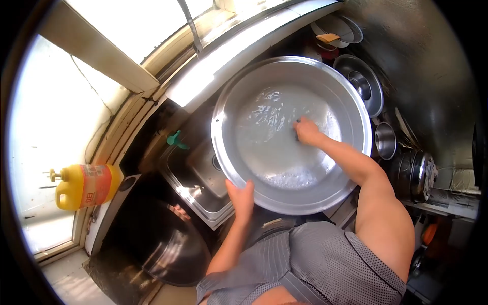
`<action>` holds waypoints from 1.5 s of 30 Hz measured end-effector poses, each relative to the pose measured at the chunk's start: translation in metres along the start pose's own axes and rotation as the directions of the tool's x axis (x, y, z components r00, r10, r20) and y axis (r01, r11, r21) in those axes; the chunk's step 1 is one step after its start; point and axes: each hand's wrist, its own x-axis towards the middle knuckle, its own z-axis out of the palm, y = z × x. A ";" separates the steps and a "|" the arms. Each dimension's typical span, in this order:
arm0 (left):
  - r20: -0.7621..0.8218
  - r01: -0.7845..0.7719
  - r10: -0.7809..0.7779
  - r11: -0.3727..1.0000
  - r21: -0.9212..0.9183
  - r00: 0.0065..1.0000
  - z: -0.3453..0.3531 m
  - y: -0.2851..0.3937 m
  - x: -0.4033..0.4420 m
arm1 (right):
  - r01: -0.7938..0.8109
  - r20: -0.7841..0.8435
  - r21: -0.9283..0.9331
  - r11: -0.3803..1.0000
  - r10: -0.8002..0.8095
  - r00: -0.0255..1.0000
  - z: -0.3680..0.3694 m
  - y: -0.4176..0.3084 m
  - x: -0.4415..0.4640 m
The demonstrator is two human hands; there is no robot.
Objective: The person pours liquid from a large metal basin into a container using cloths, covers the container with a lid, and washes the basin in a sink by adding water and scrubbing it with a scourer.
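Note:
A large round metal basin (pixel 227 147) with a wide rim and shallow, sudsy water (pixel 274 109) inside is in front of me. My left hand (pixel 241 197) grips its near left rim, the thumb side showing and the other fingers mostly out of sight. Inside the basin, right of centre, my right hand (pixel 308 131) is closed near the bottom. Small dark bits show at its fingertips, but what it holds is too hidden to name.
Left of the basin is a steel sink (pixel 201 175) with a green tap handle (pixel 177 139). A yellow pump bottle (pixel 89 186) stands by the window. Metal bowls (pixel 373 76) and a steel pot (pixel 385 141) line the right side. A dark wok (pixel 175 249) sits lower left.

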 end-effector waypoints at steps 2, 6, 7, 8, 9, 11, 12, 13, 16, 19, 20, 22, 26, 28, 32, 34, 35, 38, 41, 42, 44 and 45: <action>-0.022 -0.024 0.024 1.000 0.005 0.999 0.000 -0.003 0.002 | 0.189 -0.051 0.077 0.979 -0.185 0.981 0.009 -0.046 -0.001; -0.026 -0.017 0.017 1.000 -0.011 1.000 0.001 -0.002 0.006 | 0.487 -0.251 0.309 0.817 -0.424 0.870 0.030 -0.110 0.027; -0.025 -0.021 0.021 1.000 -0.005 0.999 0.001 -0.002 0.006 | 0.548 -0.367 0.416 0.726 -0.417 0.831 0.021 -0.129 0.035; -0.022 -0.019 0.019 1.000 0.004 1.000 0.001 -0.001 0.004 | 0.601 -0.472 0.511 0.614 -0.384 0.793 0.014 -0.146 0.037; -0.027 -0.010 0.010 1.000 0.012 1.000 0.001 0.002 0.003 | 0.604 -0.463 0.516 0.608 -0.395 0.793 0.005 -0.161 0.036; -0.039 -0.008 0.009 1.000 0.007 0.999 0.001 -0.008 0.004 | 0.703 -0.664 0.473 0.532 -0.310 0.681 -0.017 -0.182 0.033; -0.040 -0.016 0.016 1.000 0.002 0.999 0.001 -0.012 0.006 | 0.708 -0.662 0.472 0.526 -0.319 0.678 -0.025 -0.186 0.030; -0.050 -0.016 0.016 1.000 -0.003 0.999 0.001 -0.012 0.006 | 0.743 -0.717 0.335 0.579 -0.355 0.600 -0.032 -0.189 0.028; -0.053 -0.027 0.026 1.000 -0.002 0.998 0.002 -0.008 0.005 | 0.800 -0.793 0.072 0.595 -0.452 0.407 -0.049 -0.190 0.038; -0.063 -0.014 0.017 0.999 0.046 0.998 0.002 0.001 0.002 | 0.824 -0.803 -0.094 0.559 -0.532 0.269 -0.079 -0.196 0.056; -0.062 0.007 -0.004 0.999 0.049 0.998 0.002 0.002 0.001 | 0.820 -0.785 -0.137 0.555 -0.566 0.252 -0.085 -0.196 0.058; -0.057 0.019 -0.016 0.998 0.052 0.998 0.003 0.002 0.002 | 0.795 -0.735 -0.199 0.573 -0.624 0.265 -0.072 -0.187 0.063; -0.077 0.003 0.000 0.999 0.043 0.997 0.004 -0.002 0.001 | 0.764 -0.666 -0.195 0.616 -0.654 0.358 -0.067 -0.180 0.061; -0.075 0.010 -0.005 0.997 0.078 0.997 0.005 0.001 0.002 | 0.793 -0.661 -0.336 0.508 -0.727 0.185 -0.069 -0.171 0.088; -0.090 -0.007 0.015 0.996 0.091 0.996 0.007 0.000 0.003 | 0.637 -0.737 -0.380 0.670 -0.636 0.229 -0.088 -0.124 0.146; -0.088 -0.023 0.031 0.996 0.087 0.996 0.007 -0.001 0.000 | 0.463 -0.768 -0.298 0.834 -0.498 0.403 -0.096 -0.084 0.168; -0.098 -0.008 0.013 0.998 0.057 0.995 0.008 0.001 -0.001 | 0.383 -0.796 -0.257 0.888 -0.419 0.437 -0.100 -0.063 0.173; -0.094 0.002 0.000 1.000 0.023 0.996 0.009 0.000 -0.003 | 0.032 -0.788 -0.170 0.985 -0.155 0.596 -0.110 0.001 0.162; -0.159 -0.019 0.007 0.997 -0.076 0.987 0.012 -0.006 -0.002 | -0.228 -0.764 -0.068 0.971 0.096 0.638 -0.116 0.059 0.123; -0.161 0.017 -0.034 0.995 -0.103 0.986 0.013 0.000 -0.003 | -0.290 -0.755 -0.045 0.956 0.157 0.636 -0.113 0.076 0.105; -0.158 0.000 -0.019 0.993 -0.114 0.987 0.012 -0.004 -0.003 | -0.334 -0.726 0.014 0.942 0.239 0.645 -0.111 0.086 0.051; -0.153 0.003 -0.024 0.991 -0.132 0.988 0.013 -0.003 -0.002 | -0.324 -0.727 0.023 0.946 0.238 0.644 -0.103 0.088 0.028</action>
